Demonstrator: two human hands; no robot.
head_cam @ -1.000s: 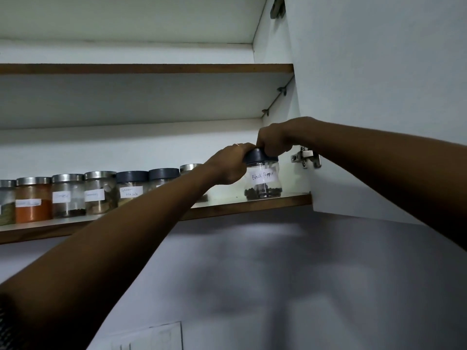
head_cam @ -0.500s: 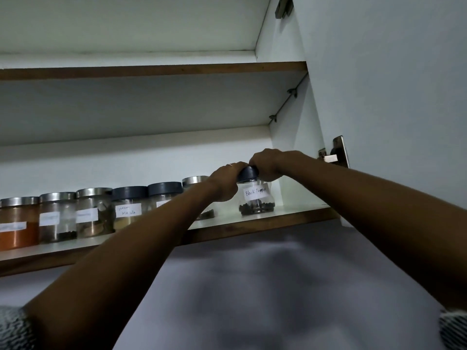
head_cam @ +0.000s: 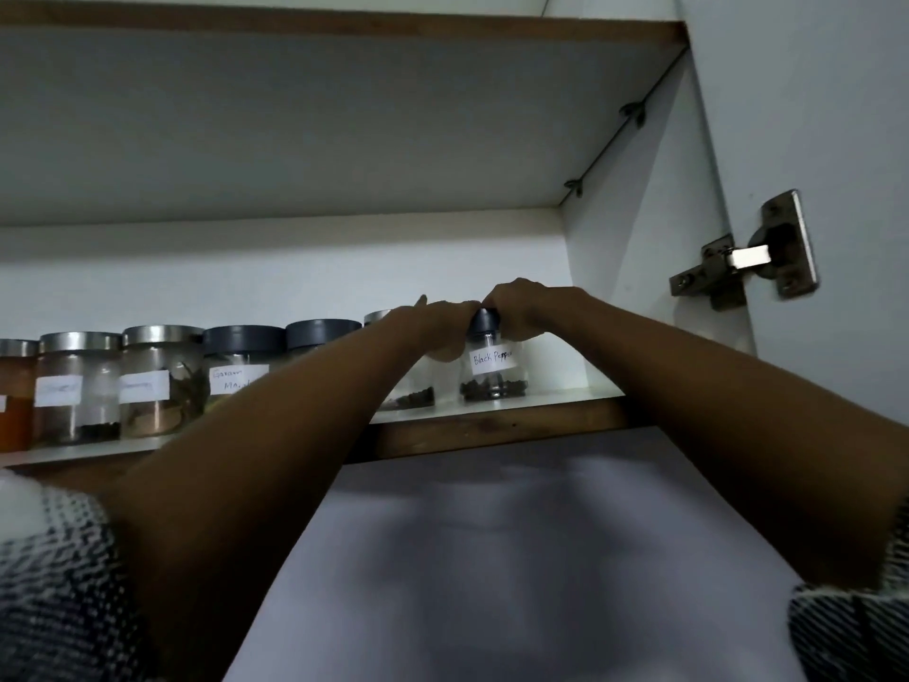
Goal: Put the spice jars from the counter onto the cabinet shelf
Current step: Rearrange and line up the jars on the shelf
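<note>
A clear glass jar labelled "Black Pepper" (head_cam: 493, 374) with a dark lid stands on the lower cabinet shelf (head_cam: 492, 428), near its right end. My right hand (head_cam: 521, 310) grips its lid from above and from the right. My left hand (head_cam: 442, 327) holds the same jar from the left, fingers curled at the lid. A row of several labelled spice jars fills the shelf to the left: a "Garam Masala" jar (head_cam: 238, 366) with a dark lid and steel-lidded jars (head_cam: 160, 381). My left forearm hides part of two jars.
The cabinet's white side wall (head_cam: 615, 287) is close to the right of the pepper jar. The open door (head_cam: 836, 140) with its steel hinge (head_cam: 747, 268) hangs at the right. An upper shelf (head_cam: 344, 24) spans the top. Below is a bare wall.
The view has shifted closer to the shelf. Both hands stay on the Black Pepper jar, which remains standing at the same spot on the shelf.
</note>
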